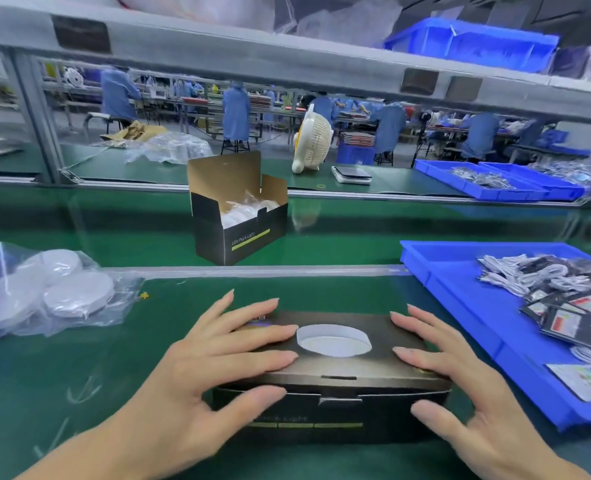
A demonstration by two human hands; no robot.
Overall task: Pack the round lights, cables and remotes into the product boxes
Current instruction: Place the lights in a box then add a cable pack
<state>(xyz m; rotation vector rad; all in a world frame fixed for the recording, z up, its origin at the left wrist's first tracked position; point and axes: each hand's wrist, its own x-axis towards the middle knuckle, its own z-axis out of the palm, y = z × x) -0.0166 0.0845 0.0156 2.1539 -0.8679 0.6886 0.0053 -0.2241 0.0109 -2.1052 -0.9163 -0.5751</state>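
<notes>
Head view: closed box (335, 382) sits at near edge of the green counter (79, 375), centre. Round window in its lid shows a white light (334, 340) inside. Left hand (197, 372) lies flat on lid's left side, fingers (273, 332) straight & spread, thumb down on the box's front face. Right hand (460, 379) mirrors it on lid's right side, fingers straight & apart, thumb on front face too. Neither hand curls round anything; both press on the box.

Open box (238, 220) stands further back on the belt (356, 230), w/ lid flap up; bagged white lights show inside. Front reads "LED Puck Light".

Left edge of counter: clear bag (58, 292) w/ several round lights in it.

Right edge: blue tray (460, 306) holding white cables (522, 275) at its far end & black remote packs (571, 317) nearer; printed sheet (588, 379) at near end.

Beyond the belt, far counter has a white fan (313, 142), a scale (351, 174), more blue trays (495, 178). Workers in blue coats in the background, blurred.
</notes>
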